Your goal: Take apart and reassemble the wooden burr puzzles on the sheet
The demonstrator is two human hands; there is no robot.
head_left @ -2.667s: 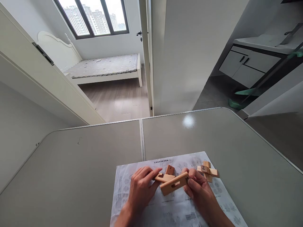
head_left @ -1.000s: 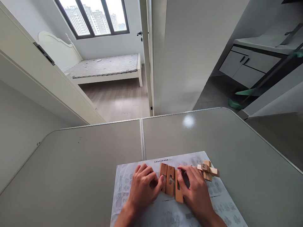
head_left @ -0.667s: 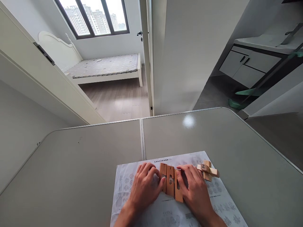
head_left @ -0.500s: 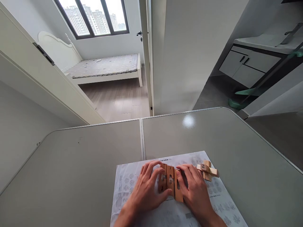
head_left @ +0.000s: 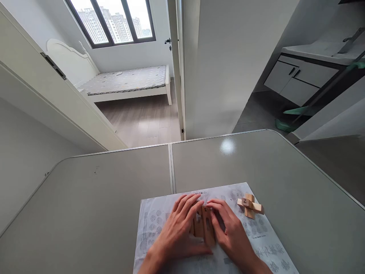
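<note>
Flat slotted wooden puzzle pieces lie side by side on a printed sheet (head_left: 159, 213). My left hand (head_left: 176, 230) is spread over the left ones, fingers stretched past their far ends and the thumb out at the near side, a little blurred. Beneath it, a middle wooden piece (head_left: 199, 226) shows only in part. At the right of the row is a wooden piece marked 2 (head_left: 208, 230). My right hand (head_left: 232, 230) has its bent fingers and thumb closed at the upper right edge of that piece.
An assembled cross of small wooden blocks (head_left: 248, 205), one marked 2, sits on the sheet right of my right hand. The grey table (head_left: 114, 190) has a seam and a raised edge strip. Beyond it are a doorway, a bed (head_left: 131, 80) and a cabinet (head_left: 302, 78).
The rightmost wooden piece has shifted left against the row, and its 2 now shows. My left hand covers more of the pieces, its thumb lower. The block cross has not moved.
</note>
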